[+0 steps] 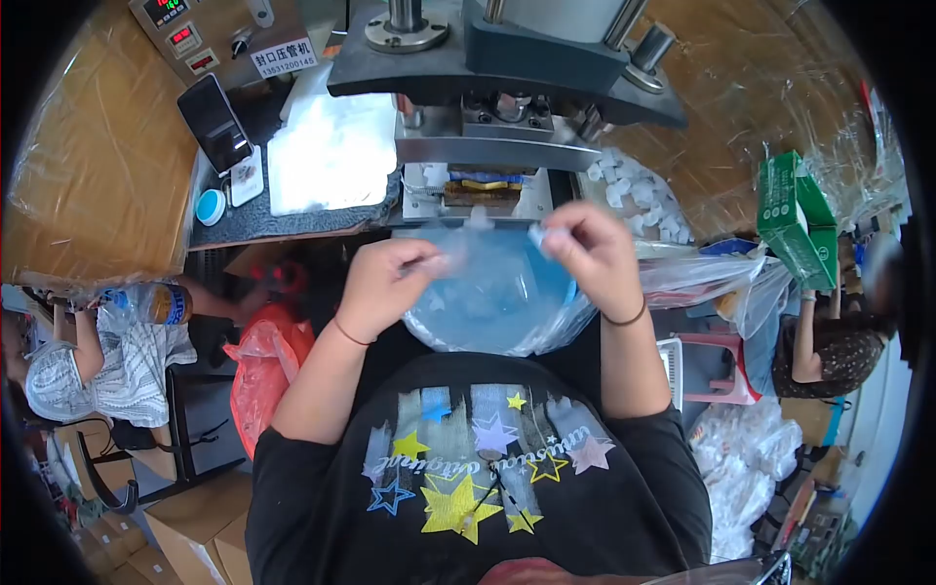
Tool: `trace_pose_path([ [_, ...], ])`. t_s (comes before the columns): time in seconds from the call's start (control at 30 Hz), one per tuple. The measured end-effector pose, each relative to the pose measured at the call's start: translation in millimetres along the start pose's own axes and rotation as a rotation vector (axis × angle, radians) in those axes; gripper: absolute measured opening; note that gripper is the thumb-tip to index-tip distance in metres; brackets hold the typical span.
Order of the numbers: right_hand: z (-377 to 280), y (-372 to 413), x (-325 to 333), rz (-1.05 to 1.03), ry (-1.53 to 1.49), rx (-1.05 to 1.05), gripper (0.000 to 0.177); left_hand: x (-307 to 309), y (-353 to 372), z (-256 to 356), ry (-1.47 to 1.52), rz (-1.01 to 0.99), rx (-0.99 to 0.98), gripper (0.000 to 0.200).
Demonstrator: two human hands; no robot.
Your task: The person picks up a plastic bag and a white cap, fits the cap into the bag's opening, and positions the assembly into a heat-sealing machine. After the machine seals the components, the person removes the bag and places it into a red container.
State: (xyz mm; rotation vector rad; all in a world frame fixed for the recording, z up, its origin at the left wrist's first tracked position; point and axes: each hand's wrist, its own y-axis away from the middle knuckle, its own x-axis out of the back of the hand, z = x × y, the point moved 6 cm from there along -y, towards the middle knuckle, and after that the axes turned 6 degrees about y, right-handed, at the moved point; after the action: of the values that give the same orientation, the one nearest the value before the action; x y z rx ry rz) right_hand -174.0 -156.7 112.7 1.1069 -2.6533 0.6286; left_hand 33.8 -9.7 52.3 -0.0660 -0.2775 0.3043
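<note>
My left hand [390,281] is raised over the near side of the press, thumb and fingers pinched together. The fingertips are smeared by motion, and what they hold, if anything, cannot be made out. My right hand [597,255] is closed in a pinch on a small whitish plastic piece [536,235]. Below both hands lies a bluish basin lined with clear plastic [502,312], with some small pale pieces inside. The press bed [483,195], with yellow and blue parts, sits just beyond my hands. Loose translucent plastic pieces [639,195] are heaped right of it.
The heavy press head [497,127] overhangs the bed. On the left are a white sheet [331,156], a phone [214,122], a small round tub [210,207] and a control box [224,34]. A green box [795,219] stands right. Other people sit at both sides.
</note>
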Motion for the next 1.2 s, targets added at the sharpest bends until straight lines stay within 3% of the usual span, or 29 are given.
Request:
trace_pose_path([
  [0.03,-5.6,-5.7,0.9,0.087,-0.04,-0.037,0.007,-12.7,-0.7,0.0,0.02,-0.049,0.0,0.018],
  [0.1,-28.1,-18.6,-14.5,0.076,0.045,0.078,0.014,-32.5,1.4,0.8,0.2,-0.119,0.083,0.021],
  [0.27,-33.6,-17.4,-19.7,-0.068,0.406,0.254,0.013,-60.9,9.5,-3.3,0.649,-0.272,0.309,0.031],
  [0.33,-29.5,-12.2,-15.1,-0.159,0.577,0.265,0.014,-70.3,11.3,-7.0,0.663,-0.301,0.332,0.031],
  [0.47,-20.2,-7.1,1.8,0.048,0.244,-0.086,0.019,-77.7,9.6,-11.2,0.467,-0.263,0.272,0.031],
  [0.7,-17.1,-17.5,-3.3,-0.157,0.639,0.202,0.015,-92.8,10.2,-12.2,0.838,-0.425,0.381,0.031],
  [0.83,-11.9,-9.8,-9.5,-0.402,0.553,0.126,0.018,-105.3,15.5,-19.3,0.947,-0.479,0.48,0.026],
  [0.93,-11.3,-10.8,4.4,-0.17,0.529,0.234,0.02,-102.8,13.6,-21.3,0.914,-0.439,0.548,0.022],
  [1.0,12.7,-16.4,56.6,0.132,1.059,0.11,0.018,-94.5,8.8,-25.3,0.89,-0.38,0.571,0.022],
  [1.1,85.3,-6.6,98.9,-0.215,1.199,-0.168,0.023,-73.6,-14.8,-34.9,0.911,-0.292,0.541,0.023],
  [1.2,102.1,-14.3,98.3,-0.27,1.096,-0.195,0.027,-55.3,-46.3,-39.3,0.969,-0.322,0.4,0.026],
])
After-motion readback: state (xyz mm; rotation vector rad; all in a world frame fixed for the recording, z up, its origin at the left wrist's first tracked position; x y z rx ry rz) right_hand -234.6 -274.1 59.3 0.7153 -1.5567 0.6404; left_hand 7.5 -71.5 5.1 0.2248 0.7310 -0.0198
